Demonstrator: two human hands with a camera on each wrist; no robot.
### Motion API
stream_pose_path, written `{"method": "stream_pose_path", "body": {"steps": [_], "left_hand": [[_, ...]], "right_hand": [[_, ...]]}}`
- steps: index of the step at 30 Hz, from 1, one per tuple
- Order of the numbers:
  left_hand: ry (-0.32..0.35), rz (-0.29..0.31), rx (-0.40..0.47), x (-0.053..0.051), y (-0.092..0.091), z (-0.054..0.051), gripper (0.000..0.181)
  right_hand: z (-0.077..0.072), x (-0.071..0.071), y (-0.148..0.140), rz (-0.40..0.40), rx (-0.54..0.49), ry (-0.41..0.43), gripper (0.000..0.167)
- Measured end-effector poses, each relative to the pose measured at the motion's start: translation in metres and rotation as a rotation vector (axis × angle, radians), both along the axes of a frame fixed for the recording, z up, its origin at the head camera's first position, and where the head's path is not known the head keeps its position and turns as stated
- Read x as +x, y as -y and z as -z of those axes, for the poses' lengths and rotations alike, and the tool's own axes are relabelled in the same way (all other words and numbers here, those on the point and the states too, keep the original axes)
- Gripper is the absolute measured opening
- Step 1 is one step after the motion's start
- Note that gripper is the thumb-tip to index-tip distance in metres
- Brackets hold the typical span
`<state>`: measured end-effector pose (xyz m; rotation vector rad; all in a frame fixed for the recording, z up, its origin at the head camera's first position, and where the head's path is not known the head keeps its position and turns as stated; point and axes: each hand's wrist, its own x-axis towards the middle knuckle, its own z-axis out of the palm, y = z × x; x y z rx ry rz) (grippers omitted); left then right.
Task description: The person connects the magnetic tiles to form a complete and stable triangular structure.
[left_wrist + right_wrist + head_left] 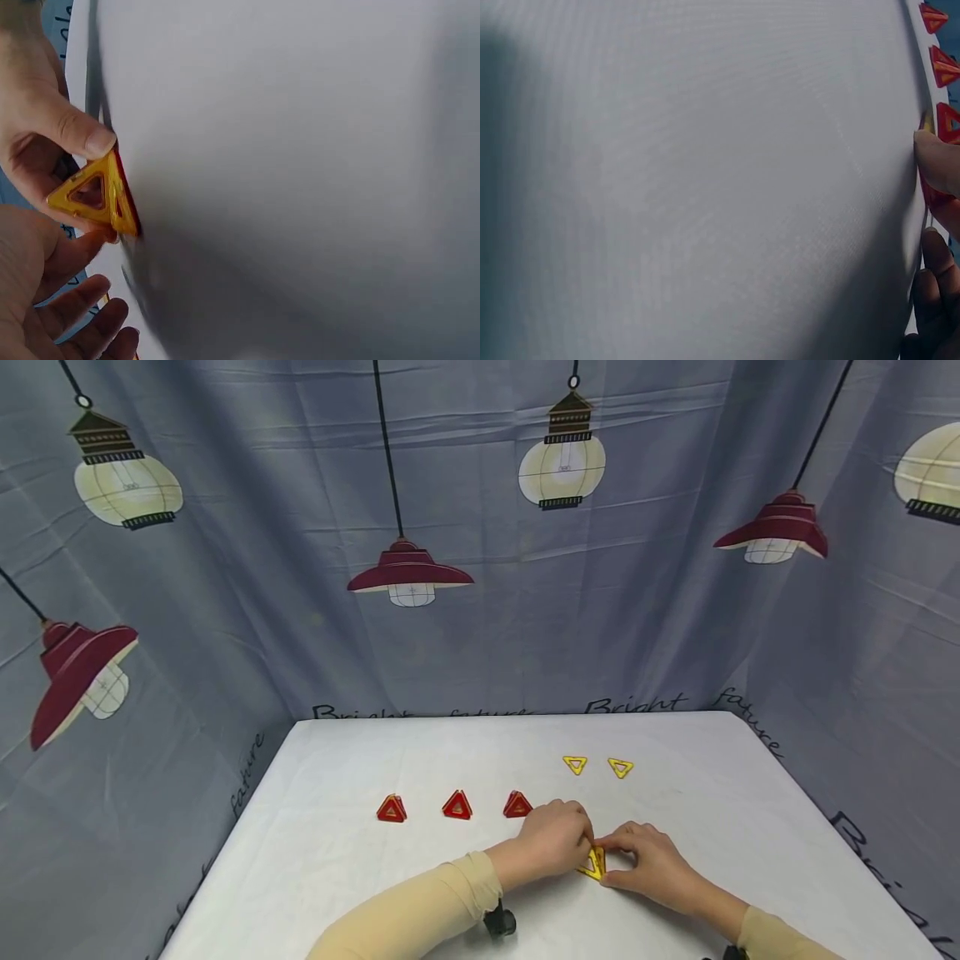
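Yellow and red triangular tiles [592, 863], joined at an angle, stand on the table between my two hands. In the left wrist view the yellow tile [66, 196] has an open middle, with a red edge beside it. My right hand [654, 865] pinches the tiles from the right, its thumb [99, 141] on one corner. From the left, my left hand [553, 837] holds them at the opposite corner; its other fingers [90, 319] are loosely bent. In the right wrist view part of the right hand [941, 169] shows at the edge.
Three small red pyramids, the left one [392, 808], the middle one [457, 805] and the right one [517, 804], stand in a row. Two flat yellow triangles [575, 765] lie further back on the white table [337, 877]. A grey curtain [480, 643] surrounds it.
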<state>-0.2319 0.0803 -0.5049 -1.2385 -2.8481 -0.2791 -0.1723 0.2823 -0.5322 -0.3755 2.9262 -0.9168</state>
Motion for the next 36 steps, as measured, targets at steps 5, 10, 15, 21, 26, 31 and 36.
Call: {"method": "stream_pose_path", "body": {"steps": [5,10,15,21,26,31,36], "left_hand": [[-0.007,-0.058,-0.062,-0.014,-0.017,-0.006,0.028],[0.006,-0.116,-0.176,-0.032,-0.033,-0.011,0.050],[0.048,-0.170,-0.241,-0.045,-0.042,-0.013,0.068],[0.092,-0.237,-0.277,-0.054,-0.050,-0.008,0.063],[0.124,-0.277,-0.320,-0.053,-0.050,-0.008,0.058],[0.135,-0.252,-0.346,-0.045,-0.045,-0.015,0.054],[0.112,-0.165,-0.374,-0.037,-0.040,-0.016,0.047]], "right_hand": [[0.000,0.001,0.001,0.007,0.005,-0.006,0.048],[0.002,0.001,0.002,0.006,0.011,-0.031,0.046],[0.003,0.000,0.005,0.021,0.002,-0.022,0.045],[0.003,0.000,0.004,0.039,0.014,-0.005,0.045],[0.002,0.000,0.004,0.049,0.032,-0.002,0.045],[0.002,0.000,0.004,0.045,0.028,-0.009,0.045],[0.004,0.000,0.003,0.036,0.030,-0.023,0.046]]}}
